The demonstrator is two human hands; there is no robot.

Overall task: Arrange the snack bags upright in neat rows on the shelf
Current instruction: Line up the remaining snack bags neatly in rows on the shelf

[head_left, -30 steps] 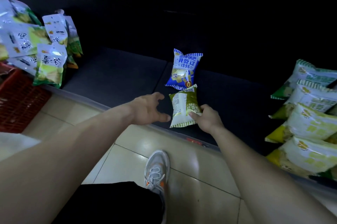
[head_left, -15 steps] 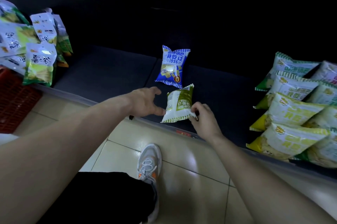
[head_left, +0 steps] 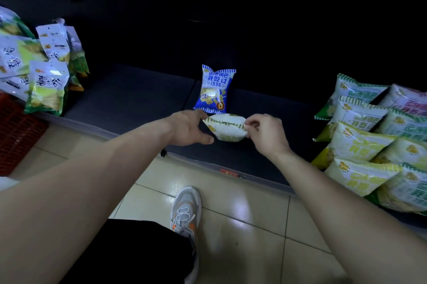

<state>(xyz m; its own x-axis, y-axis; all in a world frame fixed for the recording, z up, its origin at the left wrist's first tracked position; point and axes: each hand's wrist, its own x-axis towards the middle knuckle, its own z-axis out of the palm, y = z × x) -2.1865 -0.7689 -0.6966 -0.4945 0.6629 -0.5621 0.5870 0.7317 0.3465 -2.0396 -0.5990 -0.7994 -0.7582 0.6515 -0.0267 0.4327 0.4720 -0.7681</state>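
Note:
A small green-and-white snack bag [head_left: 227, 127] is held between both hands just above the dark shelf [head_left: 129, 101], its top seam facing me. My left hand [head_left: 188, 129] grips its left end. My right hand [head_left: 263, 131] pinches its right corner. A blue-and-white snack bag [head_left: 215, 89] stands upright on the shelf right behind it. Several yellow-green and white snack bags [head_left: 360, 145] lie overlapping in a pile at the right of the shelf.
More green-and-white bags [head_left: 46, 80] lean in a cluster at the shelf's left end, above a red crate [head_left: 16, 135]. The shelf's front edge [head_left: 231, 172] runs across the tiled floor [head_left: 242, 214]. My grey sneaker [head_left: 186, 212] stands close below.
The green-and-white bag was lying flat on the shelf under my right hand. Both hands have taken hold of it and tipped it up, so its top edge faces me.

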